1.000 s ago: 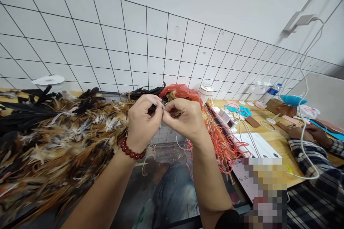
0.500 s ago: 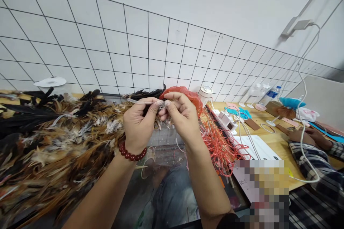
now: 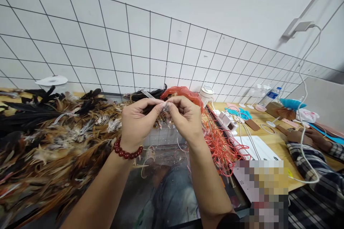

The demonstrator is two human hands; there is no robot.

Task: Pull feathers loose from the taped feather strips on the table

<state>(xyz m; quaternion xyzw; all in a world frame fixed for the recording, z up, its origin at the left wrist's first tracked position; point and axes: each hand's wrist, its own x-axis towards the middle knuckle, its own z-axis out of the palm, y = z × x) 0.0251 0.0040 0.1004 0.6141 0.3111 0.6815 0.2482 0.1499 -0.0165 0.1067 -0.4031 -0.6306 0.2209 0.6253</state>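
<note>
My left hand (image 3: 138, 121), with a dark red bead bracelet (image 3: 128, 152) on its wrist, and my right hand (image 3: 188, 118) meet above the dark glossy tabletop. Thumbs and fingers of both are closed in a pinch on one small greyish-white tuft (image 3: 166, 107), perhaps the fluffy base of a feather. A thin translucent strip (image 3: 147, 94) sticks up and left from behind my left fingers; its lower end is hidden. To the left of my hands lies a large heap of brown, black and white feathers (image 3: 80, 143).
Behind my hands is a red plastic bag (image 3: 182, 92) beside a white lidded cup (image 3: 206, 94). Tangled red strings (image 3: 221, 146) lie right of my arm, near a power strip (image 3: 228, 121). A wire grid (image 3: 150, 48) lines the wall. At far right, a person's plaid sleeve (image 3: 306, 161) rests by the wooden table.
Both hands have drawn closer around the tuft and stay pinched on it. The translucent strip has swung from nearly level to slanting upward. The view has shifted slightly.
</note>
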